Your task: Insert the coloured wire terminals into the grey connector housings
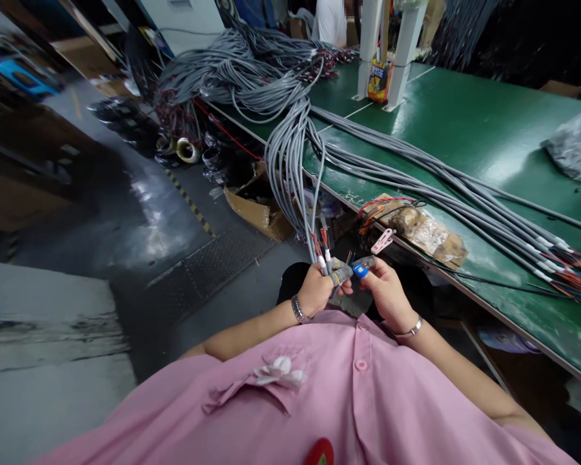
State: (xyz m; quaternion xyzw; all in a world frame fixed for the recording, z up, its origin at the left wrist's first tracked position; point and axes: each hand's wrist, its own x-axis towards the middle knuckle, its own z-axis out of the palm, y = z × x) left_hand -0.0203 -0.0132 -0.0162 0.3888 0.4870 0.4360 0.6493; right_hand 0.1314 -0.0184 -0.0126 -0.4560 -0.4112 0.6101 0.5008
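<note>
In front of my body, my left hand (322, 284) is closed around the ends of several grey cables (290, 174), which hang over the table edge. Thin coloured wires (322, 240) stick up from white-banded ends above that hand. My right hand (385, 284) is pinched close beside it, with a small blue piece (361, 271) at the thumb tip. A few fine coloured wires (350, 257) show between the hands. Grey coverings wrap some fingers of both hands. What exactly the right fingertips grip is too small to make out.
On the green table (465, 123) lies a long cable bundle (416, 174) with bared wire ends at the right. A taped wooden block (428, 236) and a pink clip (382, 241) sit at the near edge. A cardboard box (259, 203) stands below. A person (330, 22) is at the back.
</note>
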